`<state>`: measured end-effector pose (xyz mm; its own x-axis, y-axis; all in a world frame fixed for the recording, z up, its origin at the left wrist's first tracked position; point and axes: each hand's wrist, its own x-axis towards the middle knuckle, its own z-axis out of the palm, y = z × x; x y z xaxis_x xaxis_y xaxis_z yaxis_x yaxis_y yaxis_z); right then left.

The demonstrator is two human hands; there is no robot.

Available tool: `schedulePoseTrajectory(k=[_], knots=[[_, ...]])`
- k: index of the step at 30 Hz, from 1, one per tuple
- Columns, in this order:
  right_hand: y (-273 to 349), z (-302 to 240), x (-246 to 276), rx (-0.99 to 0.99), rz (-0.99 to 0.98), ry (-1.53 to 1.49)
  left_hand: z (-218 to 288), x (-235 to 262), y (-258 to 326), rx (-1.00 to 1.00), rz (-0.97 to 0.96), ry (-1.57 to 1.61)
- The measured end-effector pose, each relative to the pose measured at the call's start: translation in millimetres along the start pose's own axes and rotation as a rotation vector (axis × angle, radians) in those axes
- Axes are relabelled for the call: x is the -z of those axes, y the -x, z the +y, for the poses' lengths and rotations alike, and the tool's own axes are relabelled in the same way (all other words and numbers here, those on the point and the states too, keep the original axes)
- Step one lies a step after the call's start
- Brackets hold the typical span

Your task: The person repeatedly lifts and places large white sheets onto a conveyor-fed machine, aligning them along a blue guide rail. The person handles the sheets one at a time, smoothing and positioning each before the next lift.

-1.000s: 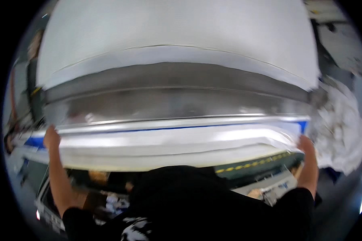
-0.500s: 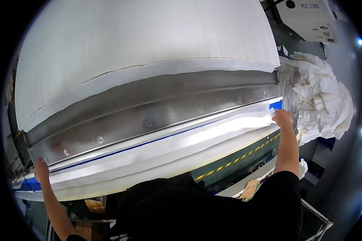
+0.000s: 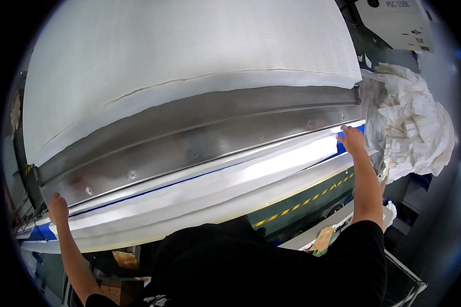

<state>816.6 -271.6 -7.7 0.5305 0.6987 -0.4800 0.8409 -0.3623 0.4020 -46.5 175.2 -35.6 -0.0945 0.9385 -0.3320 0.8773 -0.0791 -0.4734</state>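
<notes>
While my left hand (image 3: 58, 209) and right hand (image 3: 351, 139) are pinching opposite ends of the white fabric edge (image 3: 215, 179), I am judging that even tension prevents wrinkles.

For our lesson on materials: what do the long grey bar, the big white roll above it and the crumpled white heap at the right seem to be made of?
Grey bar: probably steel, brushed and dully shiny, with rivets or bolt heads showing.
White roll: apparently tissue or soft paper, matte, finely ribbed; possibly nonwoven fabric.
Crumpled heap: likely the same thin sheet, with sharp paper-like creases.
</notes>
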Motion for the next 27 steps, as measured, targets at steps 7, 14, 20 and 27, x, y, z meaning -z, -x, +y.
schedulePoseTrajectory(k=[7,14,20,27], knots=[[-6,-27,12,-0.132,-0.196,-0.044,-10,-43,-20,0.093,0.090,0.207],[-40,-181,92,0.153,0.061,-0.219,31,-49,-55,-0.070,0.593,0.240],[-57,-378,224,0.633,0.218,-0.468,64,-41,-46,-0.019,0.699,0.634],[-53,-643,368,1.133,0.329,-0.623,60,-39,-41,-0.043,0.774,0.791]])
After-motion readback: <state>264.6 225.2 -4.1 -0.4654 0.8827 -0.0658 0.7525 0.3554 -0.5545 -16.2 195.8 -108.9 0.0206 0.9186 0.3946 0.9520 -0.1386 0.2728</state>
